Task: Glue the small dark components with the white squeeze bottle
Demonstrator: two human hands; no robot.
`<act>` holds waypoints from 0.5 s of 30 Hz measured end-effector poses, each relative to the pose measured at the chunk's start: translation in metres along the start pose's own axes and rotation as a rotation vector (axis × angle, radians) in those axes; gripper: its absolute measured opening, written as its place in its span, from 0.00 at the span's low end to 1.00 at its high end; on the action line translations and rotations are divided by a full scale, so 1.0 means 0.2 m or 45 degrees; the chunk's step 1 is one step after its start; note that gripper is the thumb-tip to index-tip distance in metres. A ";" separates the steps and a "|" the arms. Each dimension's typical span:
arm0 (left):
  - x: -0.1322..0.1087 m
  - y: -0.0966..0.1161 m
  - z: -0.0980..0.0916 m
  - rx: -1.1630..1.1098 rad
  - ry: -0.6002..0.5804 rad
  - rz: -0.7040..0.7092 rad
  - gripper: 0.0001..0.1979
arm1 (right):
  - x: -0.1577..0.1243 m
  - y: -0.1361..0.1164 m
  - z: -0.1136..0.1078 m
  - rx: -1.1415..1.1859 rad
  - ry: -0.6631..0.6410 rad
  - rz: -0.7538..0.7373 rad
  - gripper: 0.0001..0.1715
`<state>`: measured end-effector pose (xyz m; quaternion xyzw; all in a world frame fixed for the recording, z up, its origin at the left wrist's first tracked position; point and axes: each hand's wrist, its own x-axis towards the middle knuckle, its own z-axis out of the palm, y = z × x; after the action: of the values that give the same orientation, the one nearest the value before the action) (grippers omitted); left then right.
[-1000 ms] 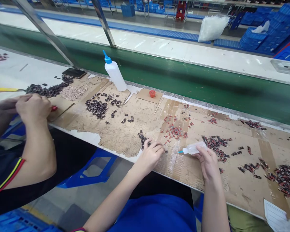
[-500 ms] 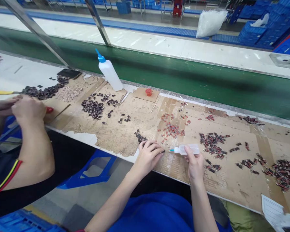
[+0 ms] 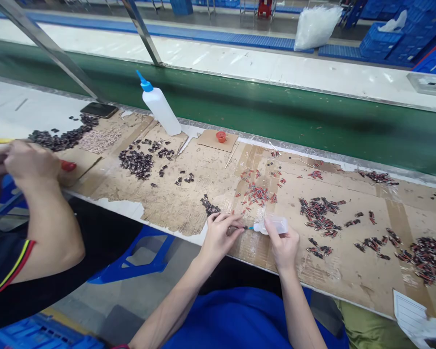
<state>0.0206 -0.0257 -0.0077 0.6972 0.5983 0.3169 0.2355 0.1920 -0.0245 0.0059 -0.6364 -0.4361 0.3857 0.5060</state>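
Note:
My left hand (image 3: 218,237) pinches a small dark part (image 3: 245,228) at its fingertips, just above the cardboard's near edge. In my right hand (image 3: 286,247) is a small clear squeeze bottle (image 3: 276,225), lying level, its thin blue tip (image 3: 251,228) at the dark part. Whether the tip touches the part is too small to tell. Beyond my left hand lies a little heap of dark parts (image 3: 209,206). Small red pieces (image 3: 257,193) are scattered past the bottle. To the right of my right hand are clusters of black-and-red parts (image 3: 320,214).
A large white bottle with a blue cap (image 3: 162,110) stands at the back, left of a small red cup (image 3: 221,136). A bigger black-and-red pile (image 3: 430,257) lies far right. At left, a co-worker's hands (image 3: 31,162) work near a dark pile (image 3: 61,138).
My right hand has brought the squeeze bottle leftward, so its blue tip is now at the dark part. My left hand keeps its pinch. The co-worker's hands have shifted slightly left in view.

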 end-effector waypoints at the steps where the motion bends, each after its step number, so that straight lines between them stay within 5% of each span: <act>1: 0.00 0.00 0.00 -0.005 -0.005 0.002 0.14 | 0.00 0.00 0.00 -0.012 -0.001 -0.002 0.20; 15: 0.02 0.03 -0.03 -0.024 -0.045 -0.075 0.08 | 0.00 0.00 0.01 0.025 0.067 0.046 0.21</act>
<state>0.0216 -0.0240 0.0014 0.6825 0.6114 0.3030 0.2619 0.1899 -0.0240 0.0046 -0.6492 -0.4072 0.3821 0.5164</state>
